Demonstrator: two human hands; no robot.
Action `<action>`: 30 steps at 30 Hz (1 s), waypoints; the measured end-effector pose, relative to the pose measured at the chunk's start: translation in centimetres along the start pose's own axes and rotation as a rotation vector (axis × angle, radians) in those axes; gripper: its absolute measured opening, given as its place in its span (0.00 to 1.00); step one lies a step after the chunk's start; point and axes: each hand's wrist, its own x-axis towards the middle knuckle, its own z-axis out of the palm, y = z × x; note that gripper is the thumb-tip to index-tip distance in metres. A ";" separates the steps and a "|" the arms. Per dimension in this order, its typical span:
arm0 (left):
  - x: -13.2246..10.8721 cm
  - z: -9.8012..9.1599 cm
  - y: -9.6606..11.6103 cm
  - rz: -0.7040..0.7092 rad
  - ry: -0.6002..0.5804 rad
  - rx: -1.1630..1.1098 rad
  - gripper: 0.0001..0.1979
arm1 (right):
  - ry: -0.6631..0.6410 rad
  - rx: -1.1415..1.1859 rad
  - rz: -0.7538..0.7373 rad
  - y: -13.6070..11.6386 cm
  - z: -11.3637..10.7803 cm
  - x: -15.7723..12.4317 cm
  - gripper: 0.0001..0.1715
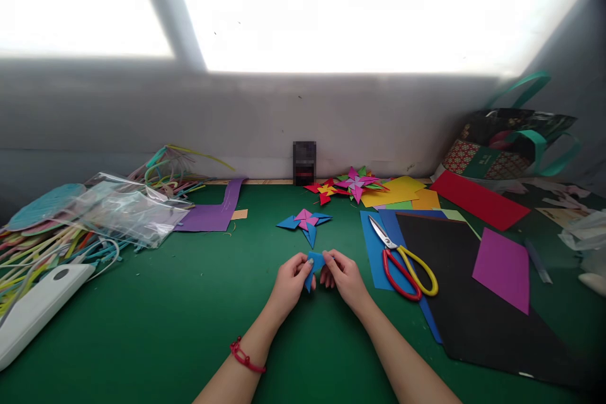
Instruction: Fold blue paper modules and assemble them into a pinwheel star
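A small folded blue paper piece (313,260) is held between both hands above the green table. My left hand (292,281) pinches its left side, thumb on top, with a pointed end hanging down beside the fingers. My right hand (343,274) pinches its right edge between thumb and forefinger, the other fingers curled below. Just beyond the hands lies a folded paper star (306,219) with a pink centre and blue points. Farther back, several finished paper stars (356,183) in pink, red, yellow and green are piled together.
Scissors (402,259) with red and yellow handles lie on blue and black sheets (478,303) at the right. Purple paper (208,218), a clear plastic bag (137,208), coloured strips and a white device (45,309) are at the left. A patterned bag (492,151) stands back right.
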 end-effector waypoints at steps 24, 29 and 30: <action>-0.2 0.2 0.0 0.025 -0.003 0.021 0.13 | -0.025 0.105 0.055 -0.1 -0.2 0.1 0.21; -0.1 0.1 0.0 0.022 -0.033 -0.008 0.12 | -0.026 0.103 0.062 0.0 -0.2 0.2 0.20; -0.1 0.1 -0.1 0.021 -0.034 -0.010 0.12 | -0.025 0.105 0.062 0.0 -0.2 0.3 0.20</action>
